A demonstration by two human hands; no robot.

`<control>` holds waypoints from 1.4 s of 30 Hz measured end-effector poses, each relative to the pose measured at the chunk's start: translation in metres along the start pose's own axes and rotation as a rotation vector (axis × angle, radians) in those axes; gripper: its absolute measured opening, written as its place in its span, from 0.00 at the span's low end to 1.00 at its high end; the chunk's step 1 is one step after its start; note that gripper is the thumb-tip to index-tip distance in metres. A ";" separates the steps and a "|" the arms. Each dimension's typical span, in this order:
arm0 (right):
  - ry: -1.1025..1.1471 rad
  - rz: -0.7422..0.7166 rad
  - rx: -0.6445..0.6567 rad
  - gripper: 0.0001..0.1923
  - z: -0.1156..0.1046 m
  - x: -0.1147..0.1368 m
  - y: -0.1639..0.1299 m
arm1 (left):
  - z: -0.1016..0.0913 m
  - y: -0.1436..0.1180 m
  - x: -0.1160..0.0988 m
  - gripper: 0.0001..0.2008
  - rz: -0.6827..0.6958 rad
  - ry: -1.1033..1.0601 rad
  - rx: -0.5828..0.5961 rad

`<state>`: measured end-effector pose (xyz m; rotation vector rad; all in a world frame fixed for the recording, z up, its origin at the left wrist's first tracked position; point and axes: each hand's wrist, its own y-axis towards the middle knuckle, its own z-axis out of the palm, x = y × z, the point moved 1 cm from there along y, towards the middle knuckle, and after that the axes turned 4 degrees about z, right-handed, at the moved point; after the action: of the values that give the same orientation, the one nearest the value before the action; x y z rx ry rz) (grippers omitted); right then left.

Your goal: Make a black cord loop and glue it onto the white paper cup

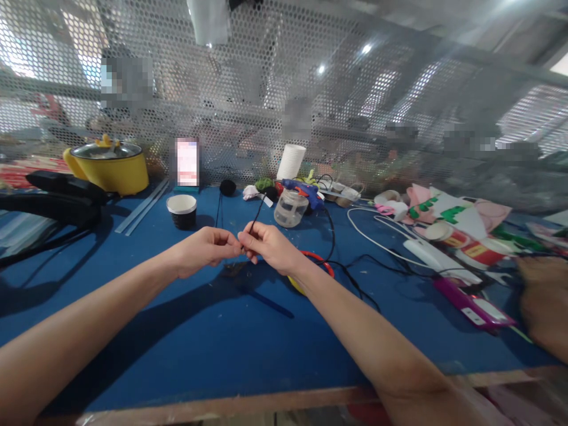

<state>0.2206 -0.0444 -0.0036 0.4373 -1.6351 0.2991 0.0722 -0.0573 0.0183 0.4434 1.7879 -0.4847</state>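
Observation:
My left hand [206, 251] and my right hand [271, 245] meet fingertip to fingertip above the middle of the blue table. A thin black strand [256, 215] rises from the pinched fingers of my right hand. My left thumb and fingers are pressed together against the right fingertips; what lies between them is too small to make out. Black yarn [219, 207] runs from a dark ball [228, 188] down behind my left hand. Left of it stands a cup [181, 212] with a white rim and black sides. Scissors, partly hidden [310, 263], lie under my right wrist.
Behind the hands are a clear jar [290, 208], a blue glue gun [306, 192] and a white paper roll [291, 161]. A yellow pot [109, 168] stands left. Cables, a power strip [439, 260] and a purple box [473, 305] lie right, near another person's arm [545, 302].

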 end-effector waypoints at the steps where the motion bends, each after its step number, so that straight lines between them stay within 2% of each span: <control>1: -0.017 -0.003 -0.012 0.15 0.000 0.000 0.000 | 0.000 0.000 -0.001 0.09 0.001 0.032 -0.002; 9: -0.146 -0.034 -0.060 0.17 0.002 0.003 -0.003 | -0.002 0.001 0.002 0.09 0.082 0.211 -0.052; 15: -0.216 -0.032 -0.097 0.17 0.004 0.005 -0.004 | -0.001 0.002 0.004 0.11 0.091 0.246 -0.051; 22: -0.133 0.010 -0.091 0.18 0.005 0.001 -0.003 | 0.002 -0.001 -0.001 0.09 0.041 0.131 -0.034; 27: 0.066 -0.012 0.068 0.15 0.001 0.000 -0.001 | 0.000 -0.001 -0.001 0.08 -0.020 -0.046 0.013; 30: 0.084 0.006 0.080 0.14 0.000 0.000 -0.001 | -0.002 -0.001 -0.001 0.09 -0.035 -0.068 0.018; 37: -0.064 -0.009 0.018 0.15 0.001 -0.002 0.000 | -0.003 0.000 -0.001 0.09 0.054 0.197 -0.035; 42: -0.166 -0.021 -0.013 0.14 0.002 0.001 -0.002 | -0.005 0.001 0.002 0.10 0.091 0.306 -0.057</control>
<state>0.2200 -0.0470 -0.0030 0.4794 -1.7919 0.2413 0.0684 -0.0539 0.0174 0.5814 2.0591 -0.3131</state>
